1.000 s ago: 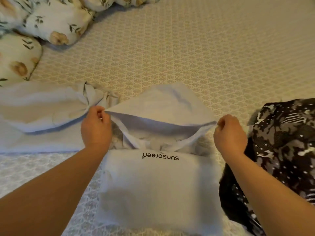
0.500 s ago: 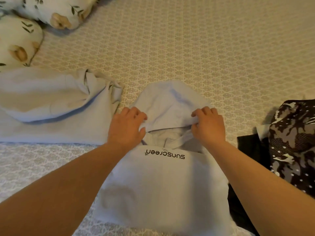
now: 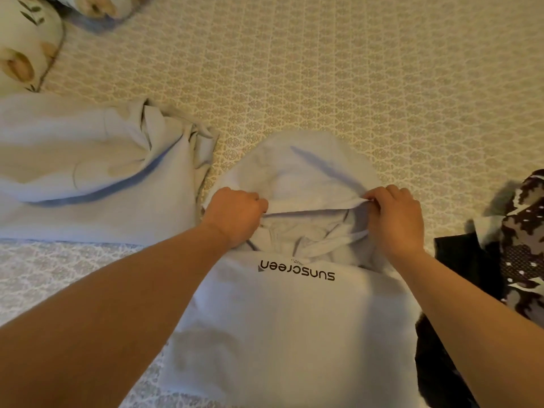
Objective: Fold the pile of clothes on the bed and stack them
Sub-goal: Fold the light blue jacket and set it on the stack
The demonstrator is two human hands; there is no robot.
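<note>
A pale blue hoodie point(image 3: 288, 328) printed "sunscreen" lies folded on the bed in front of me, its hood point(image 3: 300, 169) spread flat on the far side. My left hand point(image 3: 235, 214) grips the hood's open edge at the left. At the right end of that edge, my right hand point(image 3: 394, 216) pinches the fabric with curled fingers. Another pale blue garment point(image 3: 88, 172) lies crumpled to the left. A black and camouflage-patterned garment point(image 3: 521, 254) sits heaped at the right.
The bed is covered by a beige patterned sheet point(image 3: 323, 69) that stretches bare beyond the hood. Floral pillows point(image 3: 26, 48) lie at the top left corner.
Both hands came inward from the hood's outer corners to its opening edge, then shifted slightly apart. The hood, held up and stretched a second ago, now lies flat on the bed.
</note>
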